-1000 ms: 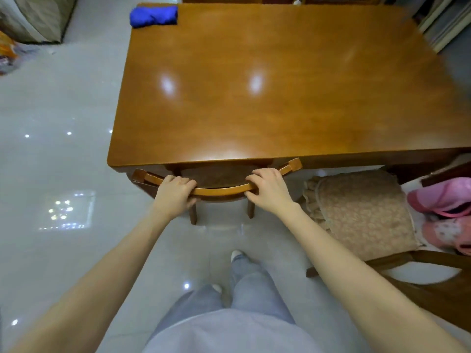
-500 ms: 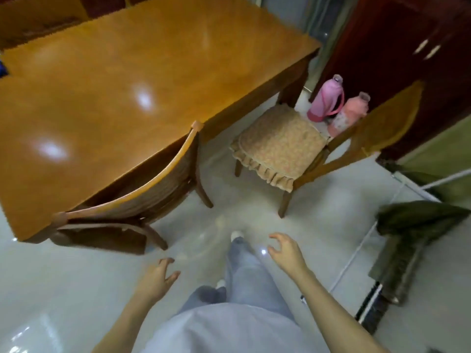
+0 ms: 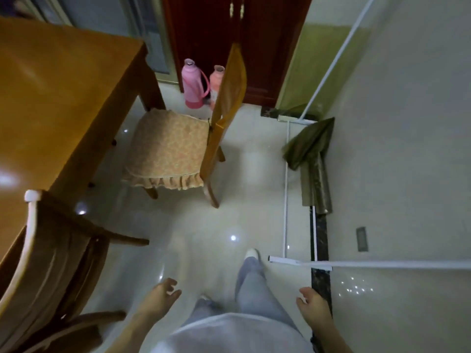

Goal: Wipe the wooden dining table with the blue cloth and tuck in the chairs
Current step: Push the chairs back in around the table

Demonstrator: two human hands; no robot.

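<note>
The left grip (image 3: 163, 291) and right grip (image 3: 312, 304), loose and empty, should push the 12 o'clock chair (image 3: 229, 98) straight under the surface (image 3: 51, 98).

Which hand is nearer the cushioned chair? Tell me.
Left. The left hand hangs short of the cushioned chair, roughly in line with its seat; the right hand is farther off, toward the wall side.
</note>
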